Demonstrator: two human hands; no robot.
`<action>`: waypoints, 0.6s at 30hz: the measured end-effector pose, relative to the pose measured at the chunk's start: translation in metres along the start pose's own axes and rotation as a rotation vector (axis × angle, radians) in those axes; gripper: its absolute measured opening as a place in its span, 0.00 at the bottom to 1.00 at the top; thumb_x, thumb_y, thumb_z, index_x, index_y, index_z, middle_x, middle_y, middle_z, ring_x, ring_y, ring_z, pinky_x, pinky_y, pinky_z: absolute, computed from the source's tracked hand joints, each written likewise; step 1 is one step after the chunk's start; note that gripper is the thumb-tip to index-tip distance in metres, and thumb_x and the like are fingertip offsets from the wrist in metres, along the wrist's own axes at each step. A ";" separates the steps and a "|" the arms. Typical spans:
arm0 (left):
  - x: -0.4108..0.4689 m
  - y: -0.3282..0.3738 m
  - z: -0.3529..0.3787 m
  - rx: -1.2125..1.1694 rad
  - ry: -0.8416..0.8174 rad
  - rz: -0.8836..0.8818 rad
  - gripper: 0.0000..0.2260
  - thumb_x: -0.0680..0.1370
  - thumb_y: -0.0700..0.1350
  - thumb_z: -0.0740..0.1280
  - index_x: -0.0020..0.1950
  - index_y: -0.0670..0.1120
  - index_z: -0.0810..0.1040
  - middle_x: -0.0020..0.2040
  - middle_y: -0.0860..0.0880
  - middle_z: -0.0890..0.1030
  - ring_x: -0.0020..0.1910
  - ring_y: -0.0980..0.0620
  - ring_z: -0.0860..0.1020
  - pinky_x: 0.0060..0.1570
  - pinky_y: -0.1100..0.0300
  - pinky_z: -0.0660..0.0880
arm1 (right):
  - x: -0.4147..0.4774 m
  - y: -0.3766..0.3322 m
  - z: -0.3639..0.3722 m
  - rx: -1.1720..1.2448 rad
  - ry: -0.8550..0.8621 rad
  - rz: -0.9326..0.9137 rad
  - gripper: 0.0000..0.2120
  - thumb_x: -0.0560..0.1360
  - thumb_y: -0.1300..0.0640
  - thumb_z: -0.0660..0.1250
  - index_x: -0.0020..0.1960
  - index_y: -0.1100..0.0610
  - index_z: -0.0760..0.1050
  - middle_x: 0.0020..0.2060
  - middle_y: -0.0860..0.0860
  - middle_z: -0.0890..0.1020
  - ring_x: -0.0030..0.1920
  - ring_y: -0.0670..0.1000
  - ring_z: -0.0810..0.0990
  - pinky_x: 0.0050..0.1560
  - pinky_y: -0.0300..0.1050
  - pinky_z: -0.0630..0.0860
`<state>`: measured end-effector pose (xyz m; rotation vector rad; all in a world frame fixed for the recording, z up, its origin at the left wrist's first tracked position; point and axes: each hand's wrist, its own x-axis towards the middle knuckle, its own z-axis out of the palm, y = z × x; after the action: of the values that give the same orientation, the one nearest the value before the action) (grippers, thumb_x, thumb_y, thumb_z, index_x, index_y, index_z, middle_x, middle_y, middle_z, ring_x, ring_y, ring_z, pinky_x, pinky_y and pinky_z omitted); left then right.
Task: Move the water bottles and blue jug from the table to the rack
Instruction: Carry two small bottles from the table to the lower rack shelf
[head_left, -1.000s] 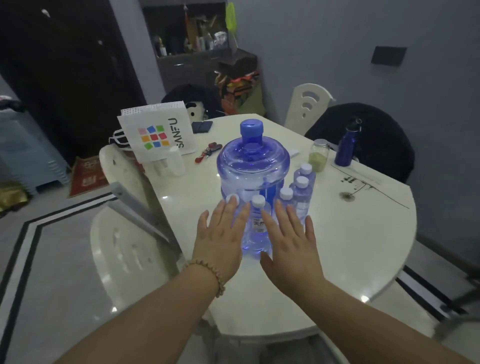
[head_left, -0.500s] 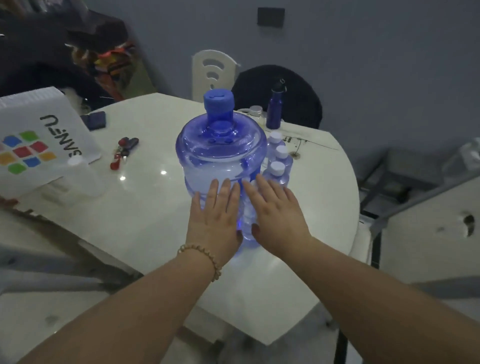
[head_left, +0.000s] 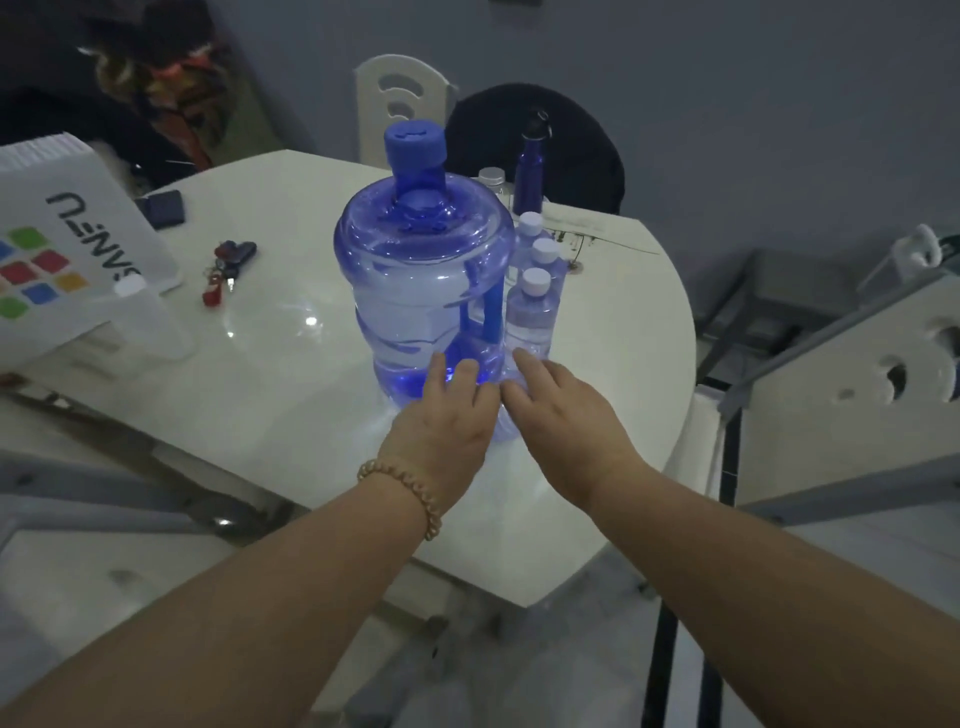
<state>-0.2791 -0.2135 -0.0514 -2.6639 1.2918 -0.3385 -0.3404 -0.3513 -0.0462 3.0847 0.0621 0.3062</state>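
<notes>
The big blue jug (head_left: 421, 280) with a blue cap stands in the middle of the white table (head_left: 291, 395). Three small water bottles (head_left: 532, 317) with white caps line up against its right side. Both my hands rest at the jug's near base. My left hand (head_left: 441, 421), with a bead bracelet, has its fingers curled against the jug. My right hand (head_left: 563, 415) lies beside it with fingers stretched forward. A sliver of another clear bottle (head_left: 500, 428) shows between the two hands; whether either hand grips it is hidden.
A white paper bag (head_left: 67, 260), keys (head_left: 228, 265) and a dark wallet (head_left: 165, 208) lie at the left. A dark blue flask (head_left: 530, 166) and a jar (head_left: 491, 179) stand behind the jug. White chairs (head_left: 883, 374) and a grey metal frame (head_left: 810, 332) stand to the right.
The view has swung right and moved closer over the table. Both hands have lowered from the front bottles' caps to the jug's base, covering those bottles.
</notes>
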 end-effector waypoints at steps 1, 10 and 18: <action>-0.006 0.004 0.000 -0.063 -0.034 -0.054 0.21 0.77 0.46 0.64 0.68 0.44 0.62 0.68 0.41 0.67 0.62 0.41 0.70 0.61 0.50 0.71 | -0.008 0.000 0.002 -0.045 -0.025 0.014 0.25 0.64 0.65 0.73 0.60 0.58 0.72 0.60 0.59 0.75 0.47 0.60 0.76 0.37 0.49 0.76; -0.049 0.074 0.025 -0.301 -0.164 -0.285 0.18 0.74 0.39 0.61 0.64 0.48 0.66 0.71 0.40 0.59 0.68 0.35 0.58 0.53 0.51 0.75 | -0.069 -0.012 0.044 0.036 -0.092 0.142 0.26 0.63 0.66 0.72 0.60 0.59 0.75 0.59 0.59 0.77 0.44 0.61 0.77 0.27 0.48 0.75; -0.075 0.111 0.073 -0.482 -0.028 -0.452 0.18 0.64 0.34 0.73 0.52 0.44 0.78 0.60 0.37 0.74 0.55 0.32 0.71 0.36 0.47 0.78 | -0.096 -0.014 0.092 0.055 -0.280 0.207 0.36 0.73 0.55 0.66 0.75 0.49 0.50 0.73 0.56 0.57 0.59 0.59 0.67 0.46 0.49 0.75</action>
<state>-0.3880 -0.2198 -0.1582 -3.3493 0.8260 -0.0370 -0.4171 -0.3454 -0.1555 3.1573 -0.2622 -0.1264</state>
